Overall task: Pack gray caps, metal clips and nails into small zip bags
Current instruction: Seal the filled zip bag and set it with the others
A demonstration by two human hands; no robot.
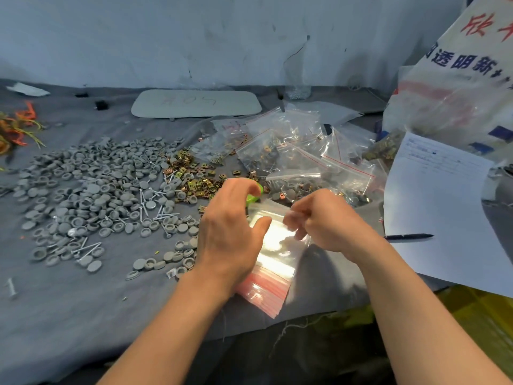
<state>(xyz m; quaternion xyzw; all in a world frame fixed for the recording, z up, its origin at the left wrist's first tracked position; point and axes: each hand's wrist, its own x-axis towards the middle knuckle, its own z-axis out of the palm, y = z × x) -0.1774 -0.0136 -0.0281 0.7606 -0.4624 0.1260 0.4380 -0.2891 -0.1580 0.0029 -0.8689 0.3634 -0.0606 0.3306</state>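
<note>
A stack of empty small zip bags (270, 276) with red seal strips lies on the grey cloth near the front edge. My right hand (323, 220) pinches the top edge of one clear zip bag (273, 215) above the stack. My left hand (230, 226) hovers over the stack's left side, fingers spread, thumb touching that bag. A wide heap of gray caps (94, 195) with scattered nails (145, 202) covers the cloth to the left. Brass-coloured metal clips (191, 176) lie just beyond my left hand.
Filled zip bags (299, 154) pile up behind my hands. A green object (254, 197) peeks out past my left fingers. White paper (441, 207) with a pen (408, 237) lies right, under a printed sack (455, 79). A white board (194, 102) rests by the wall; orange ties (19, 126) far left.
</note>
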